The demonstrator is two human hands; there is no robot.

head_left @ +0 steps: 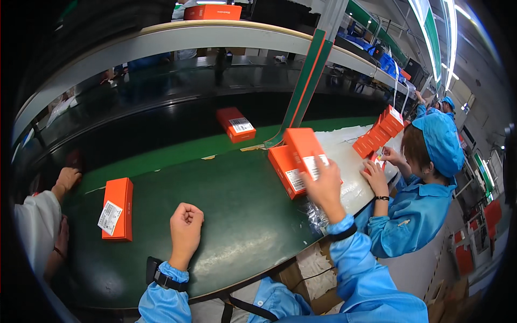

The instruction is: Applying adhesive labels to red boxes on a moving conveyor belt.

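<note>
My left hand (186,223) hovers at or rests on the green tabletop, its fingers curled into a loose fist with nothing visible in it. With its fingers at the labelled near end, my right hand (324,189) grips an orange box (302,144), slightly blurred. That box is set at an angle over another orange box (285,167), which lies on the table with a white label toward me; part of it is covered. To the left of my left hand lies a further orange box (119,207) with a white label slanting over its edge.
Another orange box (232,121) sits on the dark conveyor behind the green table (226,253). A green post (307,81) rises at the far side. On the right, a co-worker (417,183) handles something beside stacked orange boxes (379,132). Another person's hand (67,177) reaches in at left.
</note>
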